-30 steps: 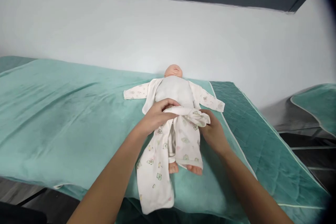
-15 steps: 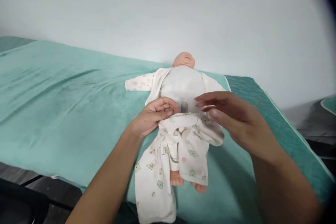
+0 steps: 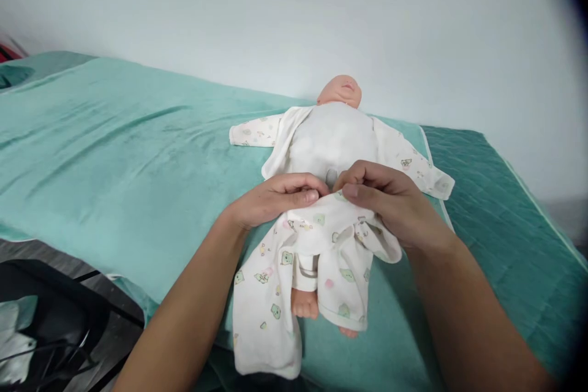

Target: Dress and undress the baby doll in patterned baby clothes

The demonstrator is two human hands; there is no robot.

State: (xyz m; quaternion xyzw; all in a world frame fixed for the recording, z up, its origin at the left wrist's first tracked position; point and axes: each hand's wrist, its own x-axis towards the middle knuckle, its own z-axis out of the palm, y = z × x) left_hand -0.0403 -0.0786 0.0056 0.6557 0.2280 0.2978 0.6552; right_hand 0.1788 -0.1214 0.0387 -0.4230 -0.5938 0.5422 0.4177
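A baby doll (image 3: 340, 90) lies on its back on a green cloth, head toward the wall, in an open white printed top (image 3: 402, 150) with its pale torso bare. White printed trousers (image 3: 346, 229) cover its legs; one leg of the fabric hangs flat to the left, and both feet show below. My left hand (image 3: 280, 197) has its fingers closed on the waist edge of the trousers. My right hand (image 3: 383, 199) pinches the same edge just to the right, fingers bent over the fabric.
The green cloth (image 3: 138, 153) spreads over the bed, with a darker quilted sheet (image 3: 519, 214) on the right. A white wall (image 3: 275, 12) stands behind. At the lower left is a black chair (image 3: 50, 300) with cloth on it.
My right hand has come down and in from the right and taken hold of the trousers' waist edge. The waist fabric is pulled flatter. The camera view has shifted slightly.
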